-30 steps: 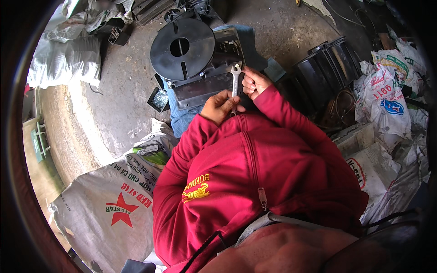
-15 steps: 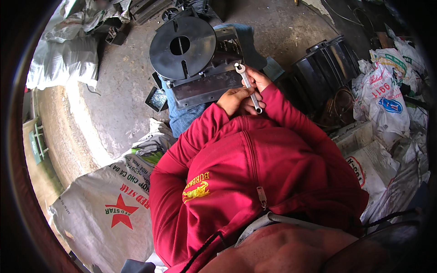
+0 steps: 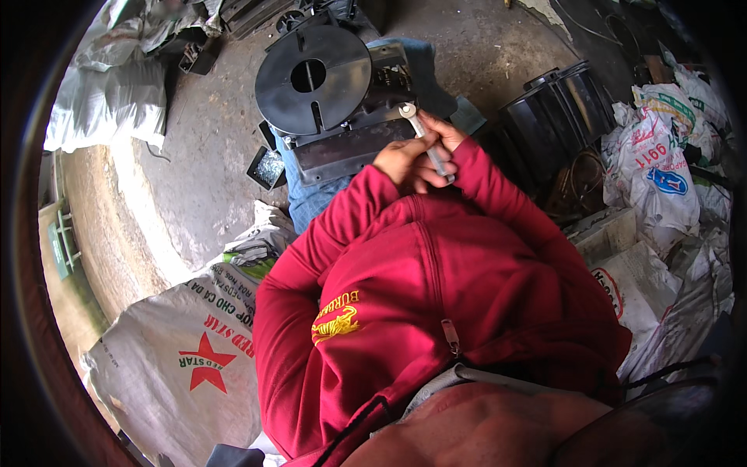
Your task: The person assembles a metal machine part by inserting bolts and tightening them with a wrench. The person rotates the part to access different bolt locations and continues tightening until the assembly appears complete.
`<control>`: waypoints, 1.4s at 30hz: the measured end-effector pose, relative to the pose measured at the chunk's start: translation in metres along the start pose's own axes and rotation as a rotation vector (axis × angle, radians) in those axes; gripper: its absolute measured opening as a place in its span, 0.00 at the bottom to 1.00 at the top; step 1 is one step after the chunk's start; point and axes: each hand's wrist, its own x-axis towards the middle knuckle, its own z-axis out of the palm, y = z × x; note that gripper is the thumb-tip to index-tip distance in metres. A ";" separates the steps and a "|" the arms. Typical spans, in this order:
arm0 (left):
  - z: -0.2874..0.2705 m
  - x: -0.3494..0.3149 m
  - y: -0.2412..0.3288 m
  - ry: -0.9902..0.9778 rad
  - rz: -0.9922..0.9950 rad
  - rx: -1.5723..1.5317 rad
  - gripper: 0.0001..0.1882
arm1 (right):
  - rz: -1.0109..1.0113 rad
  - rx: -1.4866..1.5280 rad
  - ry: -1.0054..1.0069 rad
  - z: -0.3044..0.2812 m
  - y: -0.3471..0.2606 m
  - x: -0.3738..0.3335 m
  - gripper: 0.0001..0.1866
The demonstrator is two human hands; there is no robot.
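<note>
A silver combination wrench lies slantwise between my two hands, its open jaw pointing away from me. My left hand is closed on the shaft, with some fingers under it near the lower end. Close against the upper shaft, my right hand is also closed on the wrench; its fingertips are partly hidden. Just beyond them, a black machine part with a round slotted disc rests across my lap. Its flat black plate reaches toward my left wrist.
A small black tray of shiny metal bits stands left of my leg. Black ribbed parts sit on the right, beside white printed sacks. Another large white sack lies at lower left, and plastic-wrapped goods stand at far left.
The wrench has turned a little in my hands and its jaw now shows at a different angle. My left hand's fingers have shifted along the shaft. The machine part has hardly moved.
</note>
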 end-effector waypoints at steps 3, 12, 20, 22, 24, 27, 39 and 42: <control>-0.036 -0.029 0.009 0.196 0.108 0.288 0.14 | -0.075 0.120 0.137 0.000 0.004 0.013 0.10; -0.028 -0.022 -0.004 -0.052 0.113 0.196 0.15 | -0.076 0.076 0.187 0.011 0.004 0.012 0.13; 0.004 0.001 -0.002 -0.077 0.088 -0.064 0.20 | 0.125 0.119 -0.202 0.017 -0.007 -0.008 0.15; 0.008 0.005 0.001 -0.070 0.085 -0.080 0.21 | 0.119 0.141 -0.271 0.014 -0.010 -0.006 0.15; 0.010 0.005 0.003 -0.046 0.084 -0.105 0.21 | 0.095 0.109 -0.279 0.011 -0.011 -0.007 0.14; 0.005 0.001 0.004 -0.010 0.075 -0.066 0.21 | 0.098 0.015 -0.064 0.004 -0.010 -0.003 0.14; -0.031 -0.030 0.006 0.041 0.173 0.265 0.17 | 0.089 0.160 0.104 0.011 -0.014 0.009 0.08; -0.027 -0.018 0.000 -0.023 0.154 0.127 0.17 | 0.142 0.185 0.090 0.010 -0.018 0.008 0.09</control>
